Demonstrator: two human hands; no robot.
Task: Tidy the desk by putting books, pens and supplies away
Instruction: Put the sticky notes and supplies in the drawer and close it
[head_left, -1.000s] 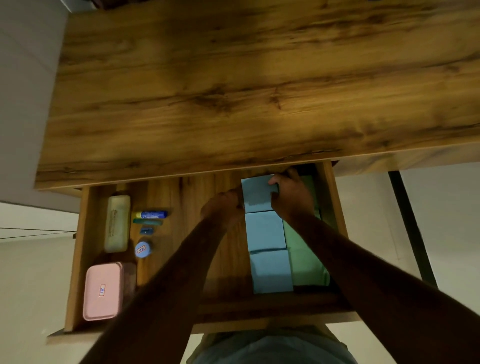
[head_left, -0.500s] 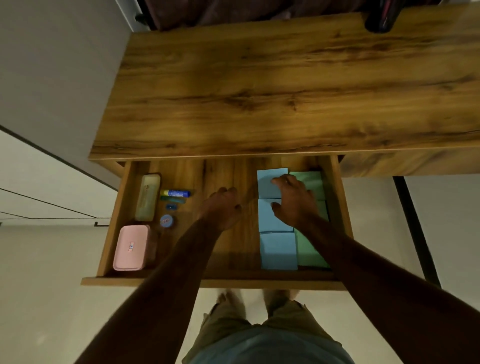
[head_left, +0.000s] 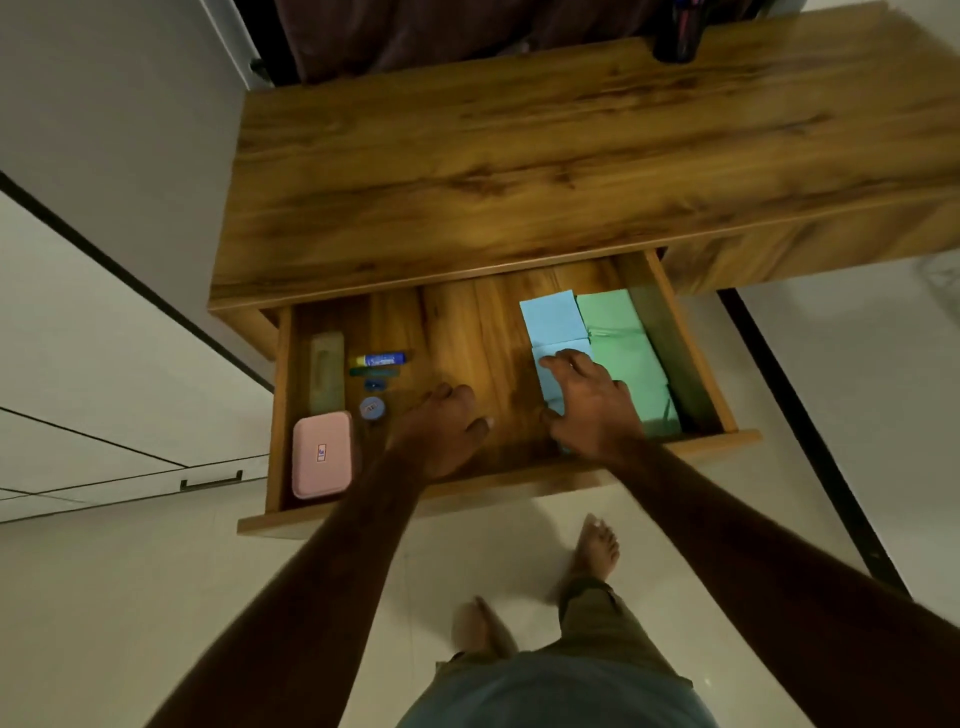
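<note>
The wooden desk's drawer (head_left: 691, 441) stands pulled out. Inside on the right lie blue paper pads (head_left: 550, 317) in a column beside green pads (head_left: 618, 343). My right hand (head_left: 592, 405) hovers over the nearer blue pads with fingers spread and holds nothing. My left hand (head_left: 447, 426) hangs over the drawer's bare middle, fingers loosely curled, also holding nothing. At the drawer's left sit a pink case (head_left: 321, 454), a pale case (head_left: 327, 379), a blue glue stick (head_left: 382, 358), a green pen (head_left: 374, 372) and a small round blue item (head_left: 372, 408).
The desk top (head_left: 519, 156) is bare wood, with a dark pen holder (head_left: 680, 31) at its far right edge. A grey wall and cabinet fronts are on the left. My bare feet (head_left: 597, 551) stand on the pale floor before the drawer.
Both hands have drawn back from the far blue pad toward the drawer's front. The camera has pulled back, so more of the desk and floor shows.
</note>
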